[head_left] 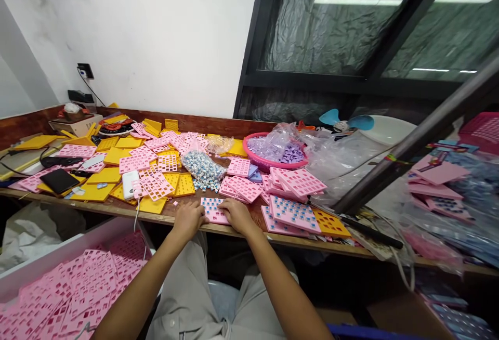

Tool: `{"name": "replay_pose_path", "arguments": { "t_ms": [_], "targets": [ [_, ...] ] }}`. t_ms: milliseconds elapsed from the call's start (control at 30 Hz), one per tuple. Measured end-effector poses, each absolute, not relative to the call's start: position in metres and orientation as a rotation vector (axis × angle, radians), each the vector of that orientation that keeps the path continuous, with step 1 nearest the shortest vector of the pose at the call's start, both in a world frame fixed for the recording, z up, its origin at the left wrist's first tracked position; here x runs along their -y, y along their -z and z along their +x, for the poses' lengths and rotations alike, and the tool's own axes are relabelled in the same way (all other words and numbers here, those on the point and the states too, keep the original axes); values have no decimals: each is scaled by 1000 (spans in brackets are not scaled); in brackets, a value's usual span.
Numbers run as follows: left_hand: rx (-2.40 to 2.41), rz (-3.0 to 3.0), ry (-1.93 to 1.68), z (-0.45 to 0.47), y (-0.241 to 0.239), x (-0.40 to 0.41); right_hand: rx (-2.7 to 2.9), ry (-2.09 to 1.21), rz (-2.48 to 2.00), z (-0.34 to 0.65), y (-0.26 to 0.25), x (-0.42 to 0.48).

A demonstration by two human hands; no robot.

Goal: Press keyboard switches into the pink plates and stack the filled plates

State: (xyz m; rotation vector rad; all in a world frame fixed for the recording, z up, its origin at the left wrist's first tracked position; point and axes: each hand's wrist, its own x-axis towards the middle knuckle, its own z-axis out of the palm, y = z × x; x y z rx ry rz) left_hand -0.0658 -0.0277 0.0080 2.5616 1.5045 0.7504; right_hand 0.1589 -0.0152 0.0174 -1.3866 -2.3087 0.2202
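Note:
At the table's front edge lies a pink board (212,217) with square holes. Small blue-and-white pieces sit in its upper part, while holes lower down are bare. My left hand (189,219) is closed at the board's left edge, fingers curled against it. Over the board's right side, my right hand (236,215) has its fingertips bent together on the surface; whatever they pinch is hidden. Just beyond the board, a clear bag (202,167) of blue-and-white pieces spills a loose heap (206,184) onto the wood.
Pink boards with blue pieces (295,213) are stacked to the right, beside a yellow board (331,224). Behind stands a pink basket (249,147) of purple pieces. Yellow and pink boards, a phone (60,180) and a white power bank (130,184) cover the left. A metal pole (413,137) slants across the right.

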Motion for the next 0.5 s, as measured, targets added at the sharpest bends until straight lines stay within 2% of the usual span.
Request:
{"name": "replay_pose_path", "arguments": {
  "t_ms": [267,500],
  "targets": [
    [-1580,2674,-803,-61,18,72,2192,3,-1421,144,4,46],
    [-1588,2685,-729,-37,28,81,2239,-13,-1408,141,4,52]
  ]
}}
